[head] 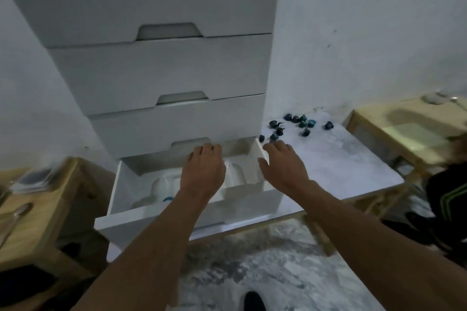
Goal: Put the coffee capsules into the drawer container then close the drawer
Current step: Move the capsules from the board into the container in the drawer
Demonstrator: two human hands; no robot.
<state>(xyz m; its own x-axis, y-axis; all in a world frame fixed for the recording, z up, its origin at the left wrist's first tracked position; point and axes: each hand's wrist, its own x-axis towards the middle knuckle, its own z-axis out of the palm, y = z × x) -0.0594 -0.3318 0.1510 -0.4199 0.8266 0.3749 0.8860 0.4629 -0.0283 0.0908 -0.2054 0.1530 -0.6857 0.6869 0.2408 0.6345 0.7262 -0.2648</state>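
A tall white cabinet [156,68] stands beside a pale table [336,159]. Its bottom drawer [113,197] is pulled out, with a white container [235,179] inside. The left hand [203,169] hovers above it, fingers bent down; whether it holds anything I cannot tell. The right hand [280,161] reaches with loose, empty fingers over the table edge. Dark coffee capsules [293,125] lie scattered on the table; one blue capsule [168,199] sits in the drawer.

Illumination dim, cool and grey throughout. Brightest patch lies on the pale wooden side table [409,129] at far right, with a soft shadow above it. Motion blur smears left and right frame edges. Small dark blue-green coffee capsules [302,124] render soft. Tall white drawer cabinet [161,65] leans from wide-angle distortion.
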